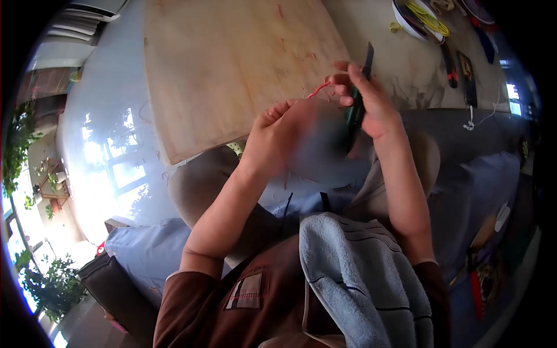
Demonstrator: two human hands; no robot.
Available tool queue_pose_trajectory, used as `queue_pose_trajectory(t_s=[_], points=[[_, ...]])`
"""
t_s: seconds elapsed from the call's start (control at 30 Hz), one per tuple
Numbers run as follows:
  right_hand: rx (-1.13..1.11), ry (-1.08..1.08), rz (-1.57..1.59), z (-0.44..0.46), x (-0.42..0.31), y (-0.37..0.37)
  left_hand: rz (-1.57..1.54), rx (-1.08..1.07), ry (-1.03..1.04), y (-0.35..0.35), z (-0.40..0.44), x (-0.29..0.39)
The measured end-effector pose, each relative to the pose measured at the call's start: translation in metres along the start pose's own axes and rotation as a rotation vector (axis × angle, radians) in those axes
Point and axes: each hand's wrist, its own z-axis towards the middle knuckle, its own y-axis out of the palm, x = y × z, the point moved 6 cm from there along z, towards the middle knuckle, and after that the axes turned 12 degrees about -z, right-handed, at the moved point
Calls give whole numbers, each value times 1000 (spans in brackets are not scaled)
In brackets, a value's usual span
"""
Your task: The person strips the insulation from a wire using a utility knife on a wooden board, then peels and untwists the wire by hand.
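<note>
My left hand (271,130) is closed, its fingertips pinched near one end of a thin red strand (318,89). The strand runs across to the fingers of my right hand (374,103). That hand is wrapped round a dark green utility knife (355,110), whose dark blade (369,55) points up and away from me. A hazy blurred patch between my hands hides part of the left fingers and the lower end of the knife. Both hands are just over the near edge of a wooden board (232,75).
Red scraps (280,11) lie on the board. At the far right are a white bowl (406,22) holding yellow cord (428,18), a red-and-black tool (449,69) and a phone (466,78) with a white cable. A light blue towel (354,272) hangs over my front.
</note>
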Motion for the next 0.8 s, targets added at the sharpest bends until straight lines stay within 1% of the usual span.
queue_pose_trajectory(t_s=[0.03, 0.1, 0.17, 0.2, 0.27, 0.3, 0.37, 0.4, 0.47, 0.5, 0.57, 0.6, 0.7, 0.73, 0.8], points=[[-23, 36, 77, 0, 0, -3, -73, 32, -42, -4, 1, -2], [7, 70, 195, 1, -2, -13, -222, 98, -134, -12, 2, -7], [-32, 128, 282, -5, 7, -3, -320, 204, -184, -18, 2, -11], [-62, 136, 240, -4, 7, -1, -366, 254, -208, -20, 3, -12], [-119, 156, 159, -3, 8, 2, -414, 262, -211, -20, 3, -9], [-109, 126, 189, -2, -1, -1, -440, 269, -215, -21, 3, -10], [-97, -5, 306, -12, -26, 18, -481, 237, -202, -22, 4, -11], [-111, 75, 239, -16, -14, 20, -499, 216, -194, -21, 5, -10], [-109, 213, 60, -17, 10, 15, -406, 224, -116, -22, 7, -4], [-126, 96, -46, -16, 1, 10, -363, 230, -80, -23, 7, -3], [-164, -127, -262, -20, -25, 13, -55, 179, 147, -19, 4, 10], [-5, -271, -556, -24, -38, 15, 102, 156, 261, -16, 1, 17], [299, -619, -1280, -37, -43, 27, 629, 275, 515, -8, -6, 31], [339, -725, -1437, -42, -40, 32, 647, 250, 484, -10, -5, 32], [312, -793, -1463, -42, -38, 32, 607, 230, 436, -10, -3, 28]])
